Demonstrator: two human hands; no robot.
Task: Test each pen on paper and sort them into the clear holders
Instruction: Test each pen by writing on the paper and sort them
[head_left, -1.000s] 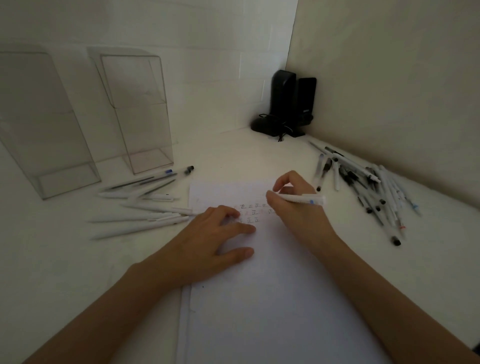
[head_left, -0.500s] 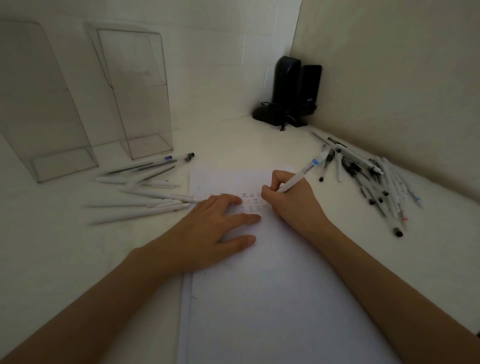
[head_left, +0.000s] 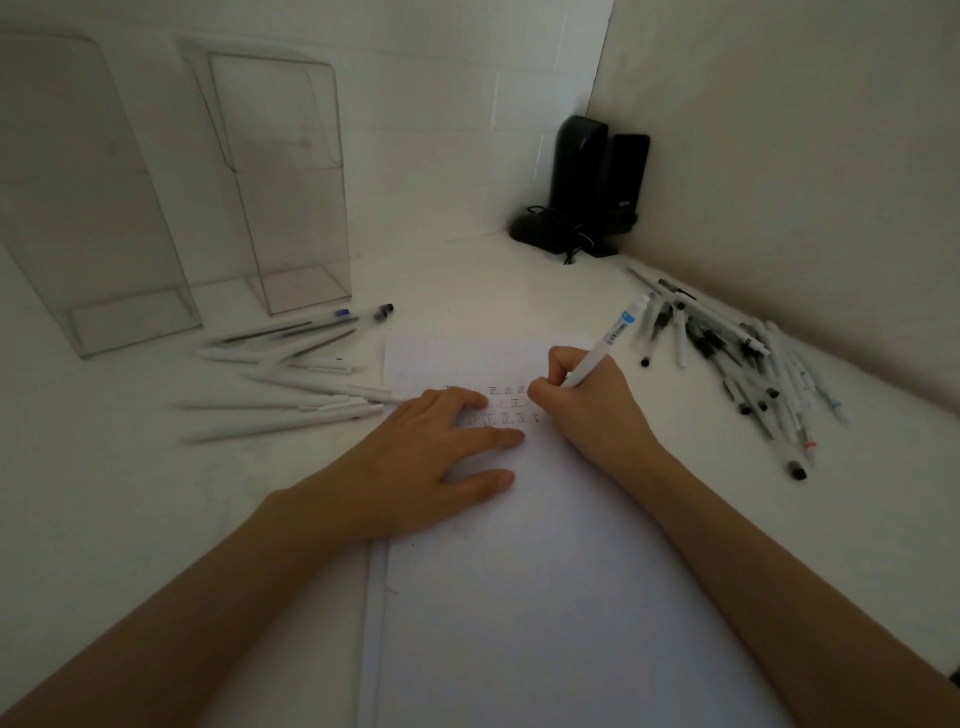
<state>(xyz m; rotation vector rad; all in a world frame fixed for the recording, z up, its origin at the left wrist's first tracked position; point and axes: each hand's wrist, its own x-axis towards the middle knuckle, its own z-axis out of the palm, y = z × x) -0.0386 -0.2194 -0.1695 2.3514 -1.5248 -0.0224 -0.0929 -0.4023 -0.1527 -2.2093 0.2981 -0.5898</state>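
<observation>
White pen (head_left: 602, 345) gripped in the right hand (head_left: 587, 405), its tip hidden behind the fingers over the paper (head_left: 545, 571). The left hand (head_left: 415, 462) lies flat, fingers straight, covering some marks. Both holders (head_left: 291, 197) look dim.

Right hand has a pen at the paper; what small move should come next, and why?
Probably a short test stroke: the right hand grips the pen in a writing hold beside the rows of marks, and the left hand lies flat on the paper, steadying it.
</observation>
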